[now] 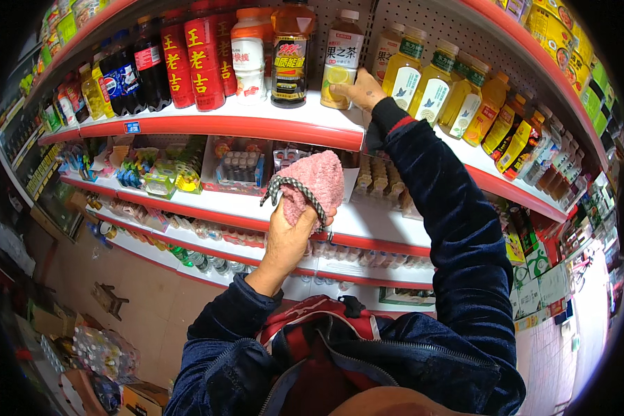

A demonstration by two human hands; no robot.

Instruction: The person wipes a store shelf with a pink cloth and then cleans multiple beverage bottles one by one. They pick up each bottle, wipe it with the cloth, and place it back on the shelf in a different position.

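Observation:
My left hand [289, 239] is closed on a bunched pink terry cloth [320, 179] with a black-and-white checked edging, held before the middle shelf. Up at the top shelf, my right hand [366, 92] grips the lower part of a lemon-tea bottle [341, 57] with a white cap. My thumb lies across its yellow label; the other fingers are partly hidden at its side. The bottle stands upright near the shelf's front edge. Left of it is a dark amber drink bottle [291, 57]. Green-labelled tea bottles [403, 73] stand to the right of my hand.
The top shelf [229, 125] has a red front edge. Red cans [203, 62] are stacked beside cola bottles [151, 65] at left. Small boxed goods [242, 166] sit on the shelf below. A wooden stool [109, 300] and wrapped bottles [104, 353] are on the floor.

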